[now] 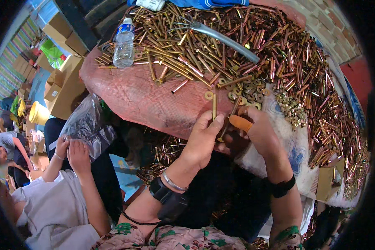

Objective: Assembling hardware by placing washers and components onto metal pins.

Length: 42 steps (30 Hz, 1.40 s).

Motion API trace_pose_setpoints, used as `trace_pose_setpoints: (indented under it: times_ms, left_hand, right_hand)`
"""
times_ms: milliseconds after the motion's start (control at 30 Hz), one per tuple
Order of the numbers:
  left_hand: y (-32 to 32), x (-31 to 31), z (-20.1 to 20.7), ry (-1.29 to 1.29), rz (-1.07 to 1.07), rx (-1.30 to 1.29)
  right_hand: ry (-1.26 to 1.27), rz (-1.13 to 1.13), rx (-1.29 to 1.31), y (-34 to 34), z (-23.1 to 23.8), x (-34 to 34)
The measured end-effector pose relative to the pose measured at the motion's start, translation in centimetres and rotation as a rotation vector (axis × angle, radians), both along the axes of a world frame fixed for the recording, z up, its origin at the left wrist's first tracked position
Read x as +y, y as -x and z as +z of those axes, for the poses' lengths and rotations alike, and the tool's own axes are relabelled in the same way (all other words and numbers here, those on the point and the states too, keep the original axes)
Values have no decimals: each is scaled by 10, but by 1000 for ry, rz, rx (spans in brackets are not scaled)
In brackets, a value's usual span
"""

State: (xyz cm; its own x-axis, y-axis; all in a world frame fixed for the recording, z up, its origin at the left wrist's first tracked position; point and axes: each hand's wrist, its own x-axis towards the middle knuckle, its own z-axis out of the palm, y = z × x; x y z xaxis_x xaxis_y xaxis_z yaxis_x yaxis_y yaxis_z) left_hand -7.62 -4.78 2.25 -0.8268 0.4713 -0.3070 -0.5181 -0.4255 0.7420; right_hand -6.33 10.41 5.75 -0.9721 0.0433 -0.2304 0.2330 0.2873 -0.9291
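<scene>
My left hand point(202, 139) is closed on a gold-coloured metal rod point(214, 105), which stands upright between thumb and fingers. Close beside it, my right hand point(260, 131) pinches a darker, slender bolt point(234, 109), held at a slant. An orange finger cover point(240, 123) is on one of the right fingers. Just beyond the hands, a single washer point(208, 95) lies on the pink woven sheet point(154, 98). A heap of washers point(251, 92) sits beyond the right hand, with small nuts point(293, 109) to its right.
Copper-coloured metal rods and tubes point(275, 54) cover the far and right side. A hand rake point(225, 39) rests on them. A plastic bottle point(124, 46) stands at the far left. At left, another person's hands point(75, 152) hold a clear plastic bag point(87, 125).
</scene>
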Motion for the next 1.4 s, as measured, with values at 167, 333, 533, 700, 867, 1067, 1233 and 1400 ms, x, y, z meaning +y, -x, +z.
trace_pose_setpoints:
  times_ms: [167,333,533,700,867,1067,1233,1400]
  left_hand:
    - [3,7,-3,50,100,40]
    - [4,0,-1,53,-4,49]
    - [25,-13,3,243,78,197]
    - [47,-14,7,493,318,535]
    - [65,-45,-6,1151,670,952]
    - [81,-51,-13,1253,598,870]
    - [81,-44,0,1215,526,726]
    - [84,-35,1,1106,443,723]
  right_hand:
    - [113,-9,73,-4,-4,-12]
    - [133,158,36,-4,-1,-3]
    - [69,1,83,4,-13,-1]
    - [-191,-78,268,11,-36,-2]
    - [-458,-43,492,23,-34,-18]
    - [-640,35,779,65,-40,-38]
    - [-826,111,764,82,-44,-44]
    - [-964,79,788,86,-40,-50]
